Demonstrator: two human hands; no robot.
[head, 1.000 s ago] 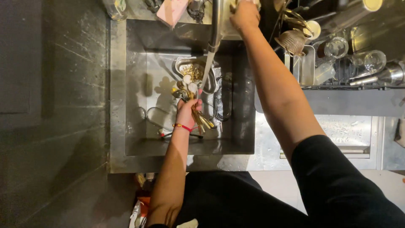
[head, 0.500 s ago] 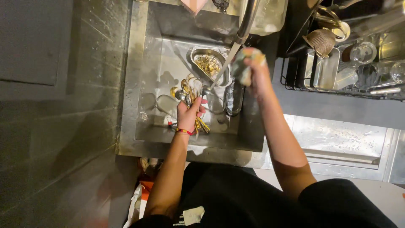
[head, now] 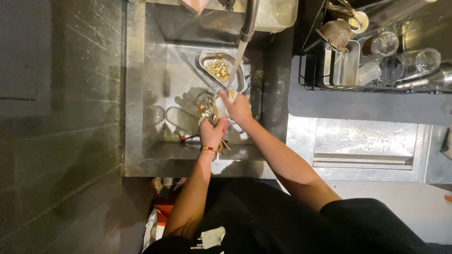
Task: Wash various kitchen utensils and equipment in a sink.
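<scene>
Over a steel sink (head: 136, 94), my left hand (head: 213, 132) grips a bundle of gold cutlery (head: 208, 112), handles sticking out below the fist. My right hand (head: 238, 107) is closed on a pale sponge (head: 224, 99) and presses it against the cutlery tips. Water runs from the tap (head: 248, 21) straight down onto both hands. A red and yellow band circles my left wrist.
A heart-shaped metal dish (head: 217, 68) with food scraps lies in the basin behind my hands. A black dish rack (head: 367, 61) on the right holds glasses, a metal tray and a whisk. A steel counter (head: 365, 141) lies below it.
My right hand came down from the tap at the back and joined the left hand at the cutlery. The view has shifted slightly.
</scene>
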